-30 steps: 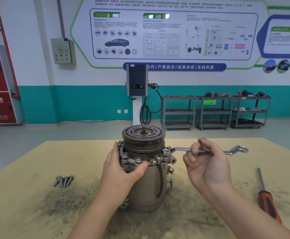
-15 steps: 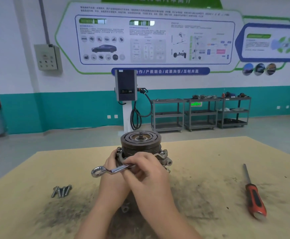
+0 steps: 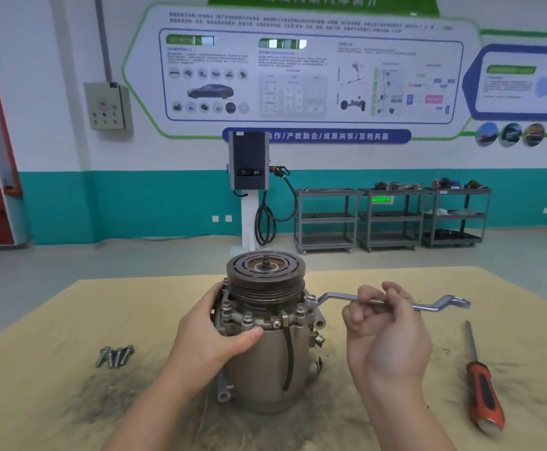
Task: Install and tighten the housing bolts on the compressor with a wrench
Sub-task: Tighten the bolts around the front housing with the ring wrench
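The compressor [image 3: 267, 340] stands upright on the worktop [image 3: 53, 402]. The left hand [image 3: 215, 333] wraps its housing flange. The right hand [image 3: 386, 330] pinches the wrench [image 3: 337, 297], ring end seated on a right-side housing bolt [image 3: 311, 301]. Spare bolts [image 3: 114, 355] lie left, a screwdriver [image 3: 483, 388] right.

Upright grey metal compressor with dark ribbed pulley on top [image 3: 267, 346] stands mid-table and blocks the centre of the tan, grit-stained table [image 3: 37, 402]. Left hand [image 3: 215, 333] wraps its left flank; right hand [image 3: 386, 333] holds the silver offset ring wrench [image 3: 389, 301], which sticks out rightward from the flange and bars the space above the table on that side. Cluster of loose silver bolts [image 3: 114, 355] lies well left, with open table between them and the compressor. Red-and-black-handled screwdriver [image 3: 482, 382] lies far right, with a bare strip between it and the right forearm. Open table behind the compressor.
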`<state>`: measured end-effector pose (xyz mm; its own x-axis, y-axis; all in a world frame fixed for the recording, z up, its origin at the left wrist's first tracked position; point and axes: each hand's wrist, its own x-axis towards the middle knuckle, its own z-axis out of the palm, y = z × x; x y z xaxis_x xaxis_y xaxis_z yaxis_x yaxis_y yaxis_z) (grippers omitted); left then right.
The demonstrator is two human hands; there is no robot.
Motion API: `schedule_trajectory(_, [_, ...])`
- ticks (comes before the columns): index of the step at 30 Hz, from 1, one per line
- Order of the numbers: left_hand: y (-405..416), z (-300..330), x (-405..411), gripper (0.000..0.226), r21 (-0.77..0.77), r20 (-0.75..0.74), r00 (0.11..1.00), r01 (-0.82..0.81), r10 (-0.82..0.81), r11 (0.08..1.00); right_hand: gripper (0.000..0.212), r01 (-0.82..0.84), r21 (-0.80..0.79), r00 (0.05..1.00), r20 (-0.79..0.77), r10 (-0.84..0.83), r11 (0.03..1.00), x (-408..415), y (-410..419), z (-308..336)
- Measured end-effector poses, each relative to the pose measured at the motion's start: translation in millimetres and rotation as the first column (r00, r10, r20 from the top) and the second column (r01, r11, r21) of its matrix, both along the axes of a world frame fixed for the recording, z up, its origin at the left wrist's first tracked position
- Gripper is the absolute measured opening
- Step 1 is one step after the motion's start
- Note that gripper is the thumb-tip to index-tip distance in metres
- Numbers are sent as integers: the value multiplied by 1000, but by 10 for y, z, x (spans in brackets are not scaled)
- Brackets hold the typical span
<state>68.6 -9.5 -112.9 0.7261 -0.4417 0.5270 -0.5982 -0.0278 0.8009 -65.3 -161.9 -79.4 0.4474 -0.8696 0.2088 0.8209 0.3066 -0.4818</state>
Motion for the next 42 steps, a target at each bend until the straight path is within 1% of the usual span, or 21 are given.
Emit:
schedule_trajectory(3, [-4,3,2,62,-13,-7,1000,0,0,1000,21,-79,24,997,-21,80,997,13,-54,-20])
schedule_trajectory(7, [-12,-2,-23,68,-50,27,997,-69,71,996,21,-195,-29,980,-50,193,980,74,-141,-36])
schedule_trajectory(10, [-13,-55,-54,74,-67,43,990,-129,133,989,20,-240,-59,969,-75,236,969,80,-210,-21])
schedule_trajectory(12, [-6,-73,-85,72,-52,55,990,-130,133,990,21,-247,-87,967,-90,239,965,65,-221,-14])
schedule_trajectory(16, [16,-77,-81,68,-38,58,996,-70,72,997,22,-154,-161,985,-106,138,975,62,-191,-40])
schedule_trajectory(17, [15,-95,-69,71,-40,32,997,-64,66,997,23,-93,-198,992,-98,75,976,67,-155,-55])
schedule_trajectory(19, [3,-150,-55,81,-45,-35,998,-59,57,997,27,119,-308,989,-46,-140,944,72,-26,-92])
schedule_trajectory(21, [-2,-179,-66,94,-60,-87,995,-45,40,997,31,345,-447,931,53,-361,825,76,159,-152])
schedule_trajectory(23, [-6,-175,-105,103,-67,-105,994,-27,20,997,24,446,-618,874,143,-465,647,75,321,-223])
schedule_trajectory(25, [-4,-192,-113,104,-71,-105,994,7,-15,997,23,424,-799,842,175,-510,427,81,432,-284])
schedule_trajectory(27, [-5,-189,-145,88,-49,-80,997,12,-16,999,26,384,-902,805,221,-550,199,97,491,-320])
schedule_trajectory(28, [-1,-179,-168,80,-50,-52,999,-1,-2,999,25,361,-923,805,236,-544,134,102,513,-316])
schedule_trajectory(29, [1,-181,-178,78,-55,-17,1000,-21,20,998,23,335,-937,814,234,-531,102,105,532,-302])
schedule_trajectory(31, [7,-159,-198,84,-15,14,996,-84,84,996,20,293,-953,827,213,-521,75,99,532,-267])
schedule_trajectory(33, [45,-105,-234,64,2,26,996,-90,89,996,19,277,-959,838,211,-504,58,73,479,-220])
schedule_trajectory(35, [63,-61,-240,52,4,11,997,-77,77,997,17,291,-953,851,220,-478,80,32,397,-183])
schedule_trajectory(36, [75,-65,-234,53,-1,2,997,-72,72,997,13,303,-944,852,205,-483,134,9,372,-161])
schedule_trajectory(37, [81,-68,-231,54,-5,-10,998,-59,59,998,12,312,-923,852,165,-497,227,-8,359,-137])
schedule_trajectory(39, [88,-86,-225,56,-2,-35,998,-50,50,999,17,312,-813,875,44,-483,491,-14,342,-92])
schedule_trajectory(40, [89,-92,-215,55,-6,-48,998,-47,47,999,17,299,-725,900,-1,-435,620,-7,320,-72])
schedule_trajectory(42, [95,-94,-185,54,-7,-59,997,-40,40,999,18,232,-545,947,-64,-316,806,5,236,-24])
